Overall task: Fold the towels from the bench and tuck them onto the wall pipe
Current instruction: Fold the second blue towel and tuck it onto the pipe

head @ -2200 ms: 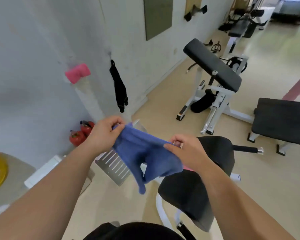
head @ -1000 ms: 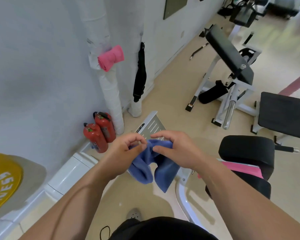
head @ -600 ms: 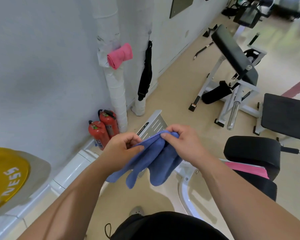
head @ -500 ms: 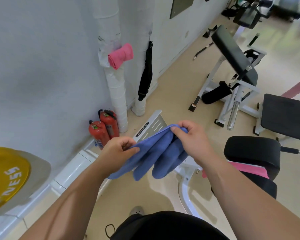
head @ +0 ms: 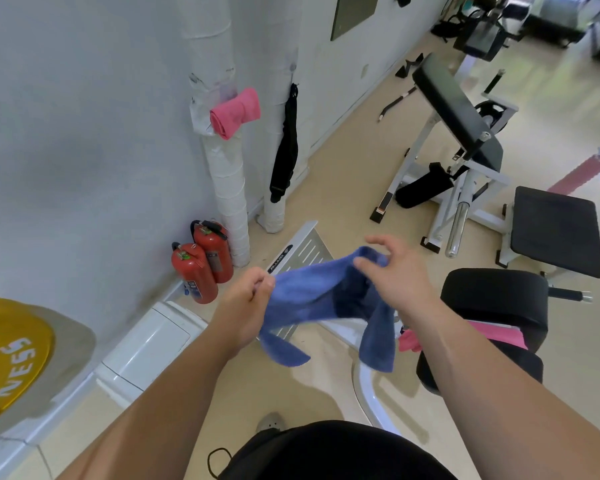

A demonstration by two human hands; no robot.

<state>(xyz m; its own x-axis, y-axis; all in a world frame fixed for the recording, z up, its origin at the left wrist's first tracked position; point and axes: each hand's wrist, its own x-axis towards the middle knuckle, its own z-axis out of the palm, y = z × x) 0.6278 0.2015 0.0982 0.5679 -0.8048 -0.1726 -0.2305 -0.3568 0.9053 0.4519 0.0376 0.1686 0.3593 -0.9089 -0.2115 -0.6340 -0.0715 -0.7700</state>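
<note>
While the left hand (head: pixel 246 308) clenches one end of the soft blue terry towel (head: pixel 309 292), spread in mid-air for folding, the right hand (head: pixel 397 277) bears the other; its grip is unclear.

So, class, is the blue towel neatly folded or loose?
Loose: the blue towel sags between the left hand and right hand, its two ends dangling unevenly.

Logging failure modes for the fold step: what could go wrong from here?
1. The right hand has fingers spread, so its hold on the blue towel looks loose; that end could drop while the left hand grips alone.
2. Two tails hang unevenly, so the fold may come out lopsided.
3. Tucking beside the pink towel on the wall pipe could dislodge it.
</note>
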